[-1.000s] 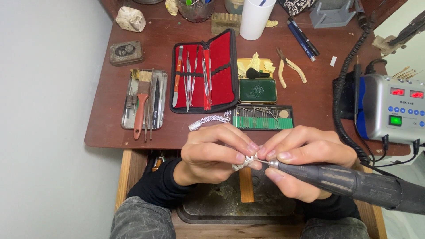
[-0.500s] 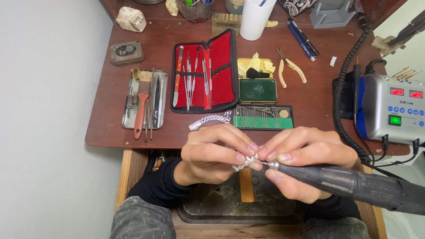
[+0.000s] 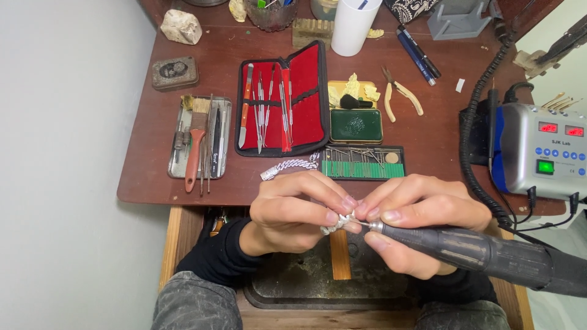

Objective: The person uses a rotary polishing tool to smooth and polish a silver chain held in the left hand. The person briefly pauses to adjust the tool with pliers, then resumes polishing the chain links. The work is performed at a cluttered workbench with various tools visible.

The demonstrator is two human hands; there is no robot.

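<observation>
Left hand (image 3: pixel 293 214) pinches a small silver chain piece (image 3: pixel 336 223) between fingertips, just below the tabletop (image 3: pixel 153 165) edge. Right hand (image 3: pixel 416 223) is closed around a dark rotary handpiece (image 3: pixel 483 253), tip touching the chain piece. Near the hands on the tabletop: a second silver chain (image 3: pixel 288 166), a green bur rack (image 3: pixel 364 164), an open red tool case (image 3: pixel 282 101). Grey control box (image 3: pixel 538 150) at right.
</observation>
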